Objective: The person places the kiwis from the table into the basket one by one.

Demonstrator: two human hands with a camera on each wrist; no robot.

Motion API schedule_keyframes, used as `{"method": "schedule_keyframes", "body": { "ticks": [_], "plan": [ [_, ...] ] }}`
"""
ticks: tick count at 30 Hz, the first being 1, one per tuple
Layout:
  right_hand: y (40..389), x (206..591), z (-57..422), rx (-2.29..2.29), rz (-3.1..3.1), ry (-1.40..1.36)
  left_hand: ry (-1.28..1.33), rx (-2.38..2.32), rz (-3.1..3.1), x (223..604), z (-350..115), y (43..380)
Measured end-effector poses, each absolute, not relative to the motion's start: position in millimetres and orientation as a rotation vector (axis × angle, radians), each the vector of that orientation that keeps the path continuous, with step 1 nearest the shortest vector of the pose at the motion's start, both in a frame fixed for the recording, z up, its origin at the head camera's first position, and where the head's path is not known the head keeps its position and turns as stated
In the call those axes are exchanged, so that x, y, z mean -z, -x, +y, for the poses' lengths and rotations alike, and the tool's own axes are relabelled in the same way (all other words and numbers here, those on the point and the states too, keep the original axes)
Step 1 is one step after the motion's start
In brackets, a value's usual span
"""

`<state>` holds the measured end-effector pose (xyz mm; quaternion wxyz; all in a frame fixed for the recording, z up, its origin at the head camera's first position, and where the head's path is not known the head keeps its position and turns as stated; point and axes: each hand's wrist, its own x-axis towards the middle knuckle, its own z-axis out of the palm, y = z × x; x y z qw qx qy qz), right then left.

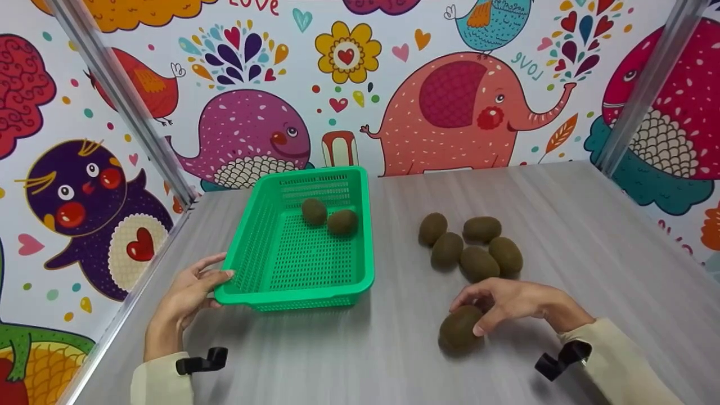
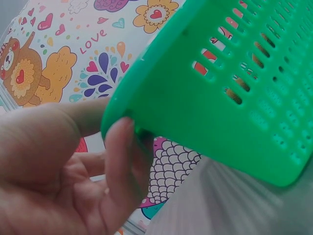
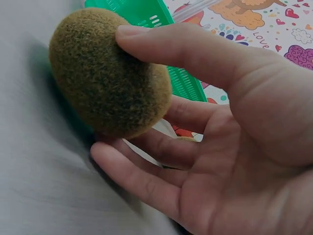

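Note:
In the head view, a green plastic basket (image 1: pixel 368 242) stands at left centre, its perforated floor bearing two kiwis, one (image 1: pixel 314 212) beside the other (image 1: pixel 342 223). My left hand (image 1: pixel 188 292) pinches the basket's near-left corner rim, thumb on one side and fingers on the other, as the left wrist view shows at the rim (image 2: pixel 117 105). At the front right, my right hand (image 1: pixel 512 304) grips a fuzzy brown kiwi (image 1: pixel 460 332) between thumb and fingers. Up close in the right wrist view, the thumb presses that kiwi (image 3: pixel 98 73) from one side while fingers curl under the other.
Several loose kiwis (image 1: pixel 447 251) lie in a cluster just beyond my right hand on the grey wood-grain table (image 1: pixel 585 225). Cartoon-printed panels (image 1: pixel 349 112) with metal corner posts (image 1: pixel 126 101) enclose the table's back and sides.

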<state>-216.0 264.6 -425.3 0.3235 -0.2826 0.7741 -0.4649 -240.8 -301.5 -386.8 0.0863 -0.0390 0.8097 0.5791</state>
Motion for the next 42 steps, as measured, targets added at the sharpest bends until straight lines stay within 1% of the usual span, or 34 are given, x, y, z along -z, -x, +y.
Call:
{"method": "schedule_keyframes", "body": {
  "ticks": [9, 20, 34, 42],
  "plan": [
    [217.0, 425.6, 262.6, 1.212, 2.129, 0.677, 0.113, -1.724, 2.403, 386.4, -301.4, 239.2],
    [217.2, 425.0, 259.5, 1.393, 2.048, 0.622, 0.124, -1.723, 2.405, 387.8, -302.6, 239.2],
    [217.3, 425.2, 258.3, 1.428, 2.108, 0.613, 0.133, -1.710, 2.403, 384.7, -302.1, 237.8],
    [216.4, 423.7, 255.6, 1.544, 2.082, 0.553, 0.120, -1.713, 2.395, 384.2, -302.1, 238.9]
  ]
}}
